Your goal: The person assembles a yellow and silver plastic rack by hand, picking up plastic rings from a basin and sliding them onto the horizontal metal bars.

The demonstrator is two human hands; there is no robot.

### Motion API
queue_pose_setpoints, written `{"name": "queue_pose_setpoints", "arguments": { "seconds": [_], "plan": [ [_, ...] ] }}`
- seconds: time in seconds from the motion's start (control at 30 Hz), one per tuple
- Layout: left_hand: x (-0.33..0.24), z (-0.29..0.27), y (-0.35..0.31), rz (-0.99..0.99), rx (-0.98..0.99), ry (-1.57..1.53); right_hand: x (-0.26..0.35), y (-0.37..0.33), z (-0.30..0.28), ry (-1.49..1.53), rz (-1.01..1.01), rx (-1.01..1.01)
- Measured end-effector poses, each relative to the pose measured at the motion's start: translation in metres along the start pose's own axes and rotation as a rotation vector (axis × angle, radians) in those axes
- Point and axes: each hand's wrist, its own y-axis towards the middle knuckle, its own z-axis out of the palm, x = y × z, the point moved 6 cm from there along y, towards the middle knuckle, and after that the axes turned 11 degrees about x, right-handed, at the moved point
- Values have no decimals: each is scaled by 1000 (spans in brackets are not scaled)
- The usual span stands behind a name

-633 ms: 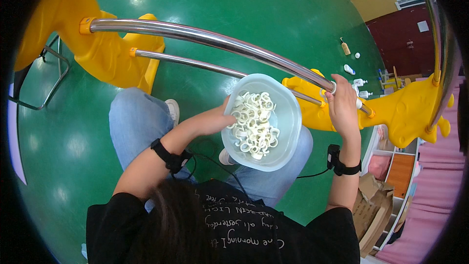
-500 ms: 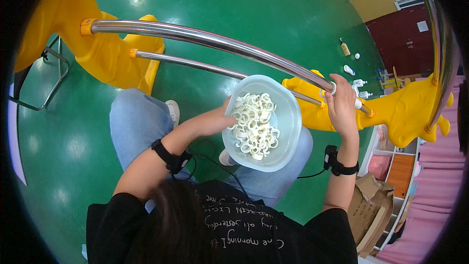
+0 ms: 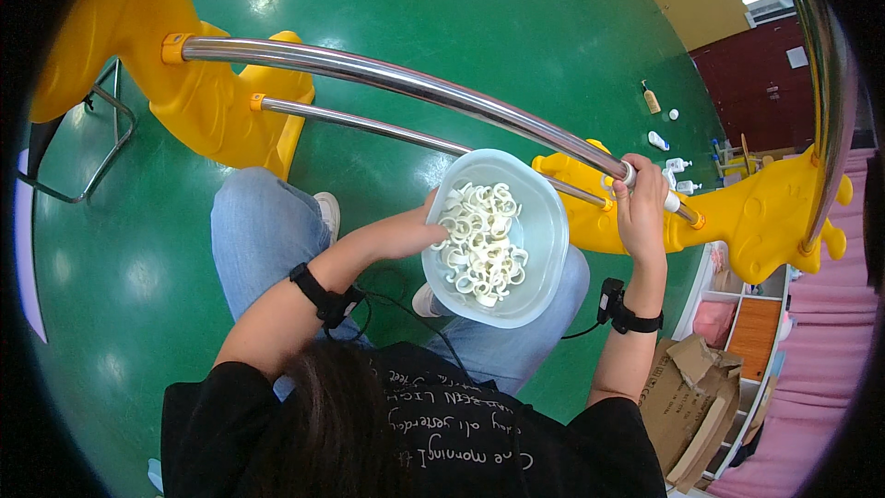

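Note:
A pale blue plastic basin (image 3: 547,263) sits tilted above my lap, with several white open plastic rings (image 3: 481,235) heaped in it. My left hand (image 3: 412,229) is closed on the basin's left rim, the thumb inside near the rings. Ahead runs a thick shiny metal bar (image 3: 406,83). Toward its right end my right hand (image 3: 643,207) is closed around it, fingers over the top and thumb below. A white ring (image 3: 630,172) sits on the bar beside the fingers, and another white piece (image 3: 672,199) shows just right of them. Whatever lies under my fingers is hidden.
Yellow plastic animal-shaped stands (image 3: 212,120) carry the bar at both ends. A thinner metal bar (image 3: 369,126) runs lower and passes behind the basin. At right are a cardboard box (image 3: 687,415), a white shelf (image 3: 728,297) and pink curtains (image 3: 825,332). Bottles (image 3: 652,100) stand on the green floor.
My right hand has shifted slightly downward and its fingers have curled further around the bar. My left hand and the basin stay nearly in place.

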Motion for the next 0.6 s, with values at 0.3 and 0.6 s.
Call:
{"name": "queue_pose_setpoints", "arguments": {
  "seconds": [0.3,0.6],
  "plan": [
    [14,-6,5,53,14,55,4,3,1,7,-33,44],
    [-1,-2,-5,51,24,30,13,-3,0,13,-40,-23]
  ]
}}
